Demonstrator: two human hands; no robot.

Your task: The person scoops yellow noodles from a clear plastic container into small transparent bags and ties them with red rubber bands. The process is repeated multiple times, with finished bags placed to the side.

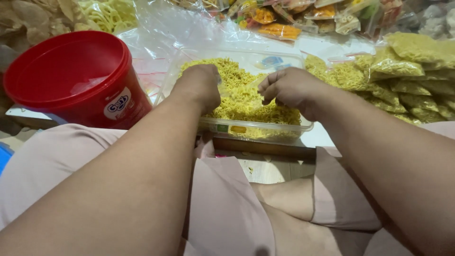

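Nearest the camera: Our own lap filled the lower frame, knees (265,223) bare between folds of pale pink cloth (222,204), both forearms reaching away from us.

Left hand: Our left hand (201,85) was sunk knuckles-up into the yellow noodle snack (246,102), fingers curled down and buried. It looked closed on a pinch of strands, but we could not tell for sure, since the fingertips were hidden.

Right hand: Our right hand (290,87) hovered over the same heap, fingers bunched together in a loose fist, tips touching the strands. Whether it gripped anything we could not tell.

Where the snack was: It lay heaped in a clear plastic tub (258,129) standing on a white surface (317,137) right in front of our knees, between our two hands.

Left of the tub: A large red bucket (71,78) stood open, tilted toward us, just beside our left forearm.

Right of the tub: Small clear bags already filled with the same yellow snack (403,71) lay piled together.

Far edge: More packets of orange and mixed-colour snacks (284,19) lay beyond, with loose clear plastic sheeting (166,33) and pale crackers (33,19) at the upper left.

Step in hand: We judged that we were gathering a portion of loose strands from the tub with both hands.

What the next move called for: As we judged it, a gentle lift with fingers kept closed, because the brittle strands would crumble or spill over the tub's rim if squeezed or jerked.
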